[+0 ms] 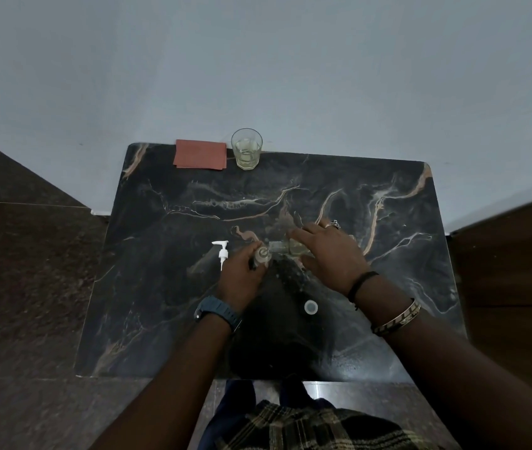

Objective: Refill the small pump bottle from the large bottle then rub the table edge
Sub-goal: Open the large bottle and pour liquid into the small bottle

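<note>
Over the table (167,319), both hands tilt large bottle (290,248) into small bottle (262,256)

Both bare forearms reach up from the bottom of the frame toward its middle. The left hand (242,274), a watch on its wrist, curls its grip round a small bottle (262,254). The right hand (333,254), wearing a ring and bracelets, holds a tilted large bottle (290,248), fingers spread over it.

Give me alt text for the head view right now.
Over a dark marble table, the left hand grips the small bottle while the right hand tips the large bottle toward its open neck. Pump head and cap lie nearby.
</note>
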